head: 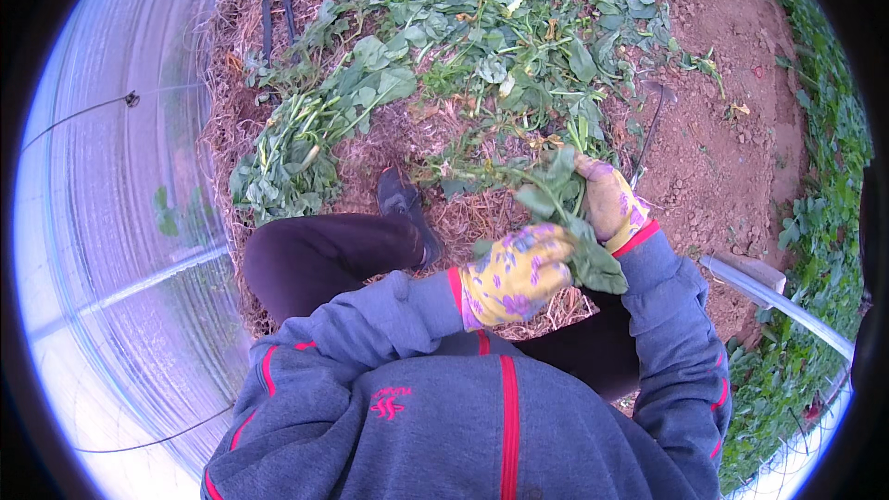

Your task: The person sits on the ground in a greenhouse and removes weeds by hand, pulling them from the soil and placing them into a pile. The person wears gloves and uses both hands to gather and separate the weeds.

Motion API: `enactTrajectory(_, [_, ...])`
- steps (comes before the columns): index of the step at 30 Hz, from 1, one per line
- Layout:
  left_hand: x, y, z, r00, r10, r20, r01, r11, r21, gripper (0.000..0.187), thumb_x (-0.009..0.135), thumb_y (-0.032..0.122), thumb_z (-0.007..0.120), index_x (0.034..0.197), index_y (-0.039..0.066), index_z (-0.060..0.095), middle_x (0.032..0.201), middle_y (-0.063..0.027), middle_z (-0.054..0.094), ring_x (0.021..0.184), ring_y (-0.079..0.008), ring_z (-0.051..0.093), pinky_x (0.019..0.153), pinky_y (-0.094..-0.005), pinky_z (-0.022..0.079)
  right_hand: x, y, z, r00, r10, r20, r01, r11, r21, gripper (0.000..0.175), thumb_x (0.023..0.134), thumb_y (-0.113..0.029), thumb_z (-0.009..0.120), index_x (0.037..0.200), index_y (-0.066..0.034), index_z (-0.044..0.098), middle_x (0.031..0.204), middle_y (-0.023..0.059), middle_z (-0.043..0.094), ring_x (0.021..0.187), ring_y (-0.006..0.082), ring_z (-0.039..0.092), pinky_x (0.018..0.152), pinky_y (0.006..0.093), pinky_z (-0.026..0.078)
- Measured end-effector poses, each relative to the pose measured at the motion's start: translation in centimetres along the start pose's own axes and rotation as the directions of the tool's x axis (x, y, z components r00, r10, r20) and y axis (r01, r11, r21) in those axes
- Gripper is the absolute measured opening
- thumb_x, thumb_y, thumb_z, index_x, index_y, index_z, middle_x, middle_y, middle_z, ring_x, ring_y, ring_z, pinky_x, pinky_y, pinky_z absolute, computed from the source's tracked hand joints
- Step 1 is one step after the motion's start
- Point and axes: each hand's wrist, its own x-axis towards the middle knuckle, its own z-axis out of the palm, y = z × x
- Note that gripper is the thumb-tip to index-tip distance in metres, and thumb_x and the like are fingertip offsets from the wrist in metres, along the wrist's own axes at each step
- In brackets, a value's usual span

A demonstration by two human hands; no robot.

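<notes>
My left hand (517,276), in a yellow floral glove, is at the stems and leaves of a green leafy plant (599,265); its fingers are slightly blurred, and whether they grip the plant I cannot tell. My right hand (610,200), gloved alike, is closed around the plant's stems. The leaves hang between both hands, over my lap. Beyond them lies a wide heap of cut leafy greens (486,35). A denser bundle of greens (292,153) rests left of my shoe, its pale stems showing.
A thin-handled hoe (653,121) lies on the bare soil (722,173) at the right. A metal pipe (778,302) crosses a block (757,274) at the lower right. Growing plants (833,153) line the right edge. Plastic sheeting (132,173) stands at the left. My shoe (403,201) is on straw.
</notes>
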Motion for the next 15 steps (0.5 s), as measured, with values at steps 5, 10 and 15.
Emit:
enactTrajectory(5, [0.3, 2.4, 0.0, 0.988, 0.125, 0.09, -0.112, 0.984, -0.139, 0.021, 0.067, 0.014, 0.07, 0.083, 0.009, 0.056, 0.103, -0.011, 0.056, 0.099, -0.0324, 0.058, 0.076, -0.0414, 0.05, 0.7, 0.0, 0.6, 0.944, -0.003, -0.331, -0.075, 0.972, -0.222, 0.034, 0.094, -0.026, 0.046, 0.115, -0.0007, 0.053, 0.09, 0.0124, 0.061, 0.079, 0.0244, 0.063, 0.065, 0.0339, 0.054])
enactTrajectory(10, [-0.4, 2.4, -1.6, 0.829, -0.557, -0.052, 0.468, 0.741, -0.482, 0.018, 0.074, 0.001, 0.062, 0.089, 0.007, 0.055, 0.096, -0.0123, 0.06, 0.087, -0.0281, 0.061, 0.076, -0.0372, 0.05, -0.7, -2.6, 1.9, 0.971, -0.206, -0.117, 0.133, 0.883, -0.45, 0.027, 0.089, -0.026, 0.058, 0.107, -0.0045, 0.058, 0.081, 0.0016, 0.058, 0.055, 0.004, 0.04, 0.048, 0.0198, 0.031])
enactTrajectory(15, [-3.7, -5.5, -1.8, 0.243, -0.932, -0.269, 0.279, 0.333, -0.901, 0.017, 0.08, -0.005, 0.052, 0.094, 0.005, 0.05, 0.089, -0.0117, 0.062, 0.077, -0.0204, 0.061, 0.072, -0.0313, 0.051, -2.1, -4.3, 2.4, 0.883, -0.428, -0.193, 0.317, 0.846, -0.43, 0.019, 0.088, -0.023, 0.058, 0.095, -0.0051, 0.059, 0.071, -0.0029, 0.046, 0.055, 0.0053, 0.037, 0.049, 0.0207, 0.03])
